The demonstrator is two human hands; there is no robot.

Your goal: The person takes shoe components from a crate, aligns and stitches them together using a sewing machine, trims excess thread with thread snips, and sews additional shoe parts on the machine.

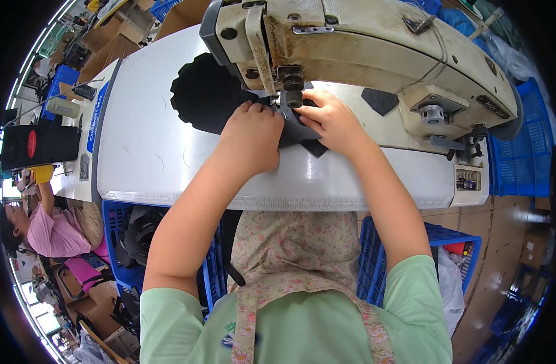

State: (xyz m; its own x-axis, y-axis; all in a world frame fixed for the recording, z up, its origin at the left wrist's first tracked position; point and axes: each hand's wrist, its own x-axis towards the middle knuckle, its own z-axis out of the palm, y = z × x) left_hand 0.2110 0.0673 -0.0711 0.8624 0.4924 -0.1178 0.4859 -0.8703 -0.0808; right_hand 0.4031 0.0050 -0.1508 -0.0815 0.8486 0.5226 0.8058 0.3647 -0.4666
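Under the head of a cream industrial sewing machine [357, 45] lies a black fabric workpiece [205, 97]. Its scalloped, rounded part spreads flat to the left of the needle area, and a dark grey part [295, 132] runs between my hands. My left hand [254, 136] has its fingers curled down on the workpiece, just left of the presser foot; its fingertips are partly hidden. From the other side my right hand [332, 120] pinches the dark grey part close to the needle area. The machine head partly covers the stitching point.
A small black cut piece [380, 101] lies on the machine bed to the right. Blue crates [214, 267] stand below the white table [169, 176], one [521, 151] beyond its right end. At far left a person in pink [59, 230] sits near another machine [38, 145].
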